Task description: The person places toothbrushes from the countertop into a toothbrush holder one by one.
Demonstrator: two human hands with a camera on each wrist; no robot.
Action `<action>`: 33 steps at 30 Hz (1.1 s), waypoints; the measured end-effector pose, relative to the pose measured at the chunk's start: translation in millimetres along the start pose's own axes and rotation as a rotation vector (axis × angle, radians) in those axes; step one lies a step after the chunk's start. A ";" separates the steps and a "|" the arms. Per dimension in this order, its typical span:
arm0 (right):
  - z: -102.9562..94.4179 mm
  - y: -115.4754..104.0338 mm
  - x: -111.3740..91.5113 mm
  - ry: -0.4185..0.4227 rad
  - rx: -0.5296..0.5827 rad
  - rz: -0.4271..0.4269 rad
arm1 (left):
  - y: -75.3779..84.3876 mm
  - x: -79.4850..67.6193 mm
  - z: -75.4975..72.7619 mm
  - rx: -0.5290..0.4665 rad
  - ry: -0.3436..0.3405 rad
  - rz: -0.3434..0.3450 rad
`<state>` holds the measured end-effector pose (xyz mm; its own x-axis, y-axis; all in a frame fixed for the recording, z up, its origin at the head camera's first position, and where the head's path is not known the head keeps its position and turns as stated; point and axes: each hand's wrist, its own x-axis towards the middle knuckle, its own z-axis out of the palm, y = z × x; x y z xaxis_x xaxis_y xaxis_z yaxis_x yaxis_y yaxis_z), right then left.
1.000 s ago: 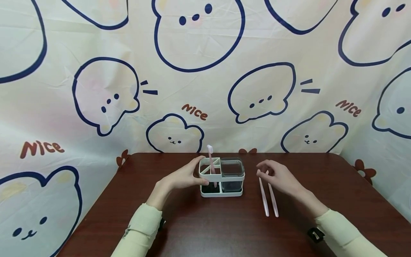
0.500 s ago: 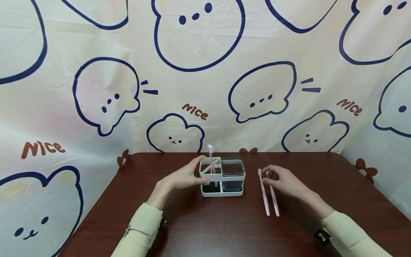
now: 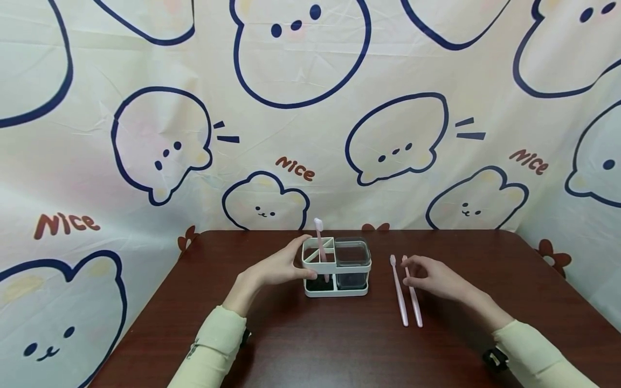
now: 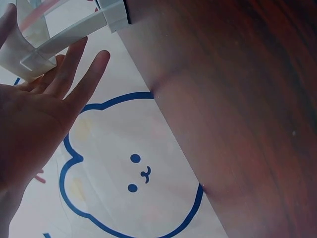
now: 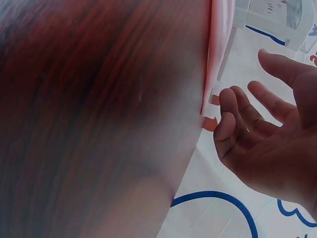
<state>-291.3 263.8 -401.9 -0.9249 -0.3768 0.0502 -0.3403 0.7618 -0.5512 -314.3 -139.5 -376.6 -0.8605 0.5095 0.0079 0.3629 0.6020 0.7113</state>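
Observation:
A white toothbrush holder [image 3: 351, 269] stands on the table, a pink toothbrush [image 3: 320, 248] upright in its left part. My left hand [image 3: 274, 267] grips the holder's left side, thumb in front and fingers behind; the left wrist view shows fingers against its white frame [image 4: 74, 33]. To the right lie two more pink toothbrushes side by side, the left one [image 3: 400, 293] and the right one [image 3: 415, 307]. My right hand [image 3: 436, 276] hovers by the right one's upper end, partly covering it. In the right wrist view, its thumb and loosely bent fingers are apart with nothing between them.
A clear lidded container [image 3: 351, 252] fills the holder's right part. The brown wooden table [image 3: 310, 345] ends at a cartoon-printed cloth [image 3: 330, 134] behind. Both wrists wear a dark device.
My right hand has moved right, from over the left loose toothbrush's head to beside the right one. The left hand keeps its place on the holder.

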 end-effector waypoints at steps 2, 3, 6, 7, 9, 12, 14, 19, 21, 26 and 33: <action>0.1 1.4 0.3 -0.016 0.006 0.001 | 0.2 -0.1 -0.2 0.000 -0.002 0.002; 0.3 2.1 0.6 -0.026 0.009 -0.001 | 0.2 0.0 -0.2 -0.003 -0.004 0.003; 1.1 3.8 1.2 -0.045 0.010 0.005 | 0.2 -0.1 -0.1 -0.005 -0.011 0.004; 1.2 4.5 1.2 -0.051 0.010 0.006 | 0.3 -0.2 0.0 -0.005 -0.014 0.003; 1.5 5.6 1.2 -0.059 0.010 0.011 | 0.2 -0.5 0.1 -0.001 -0.016 0.000; 1.6 7.2 1.3 -0.071 0.013 0.009 | 0.0 -0.6 0.0 0.010 -0.015 -0.007; 1.6 8.2 1.3 -0.075 0.016 0.008 | 0.0 -0.6 -0.3 0.012 -0.012 -0.008; 2.6 12.0 2.2 -0.103 0.036 0.021 | -0.2 -1.1 -0.3 0.013 -0.011 -0.009; 3.6 13.4 2.8 -0.116 0.045 0.032 | -0.4 -1.4 0.1 0.016 -0.012 -0.012; 4.8 15.6 5.0 -0.138 0.046 0.043 | -1.2 -0.7 0.8 0.010 -0.010 -0.015; 2.9 15.5 9.2 -0.163 0.071 0.018 | 0.2 -1.3 -0.3 0.001 -0.006 -0.011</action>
<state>-304.5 270.7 -412.4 -0.8892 -0.4482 -0.0921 -0.3059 0.7320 -0.6088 -313.2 -140.3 -376.3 -0.8620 0.5068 -0.0043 0.3540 0.6082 0.7105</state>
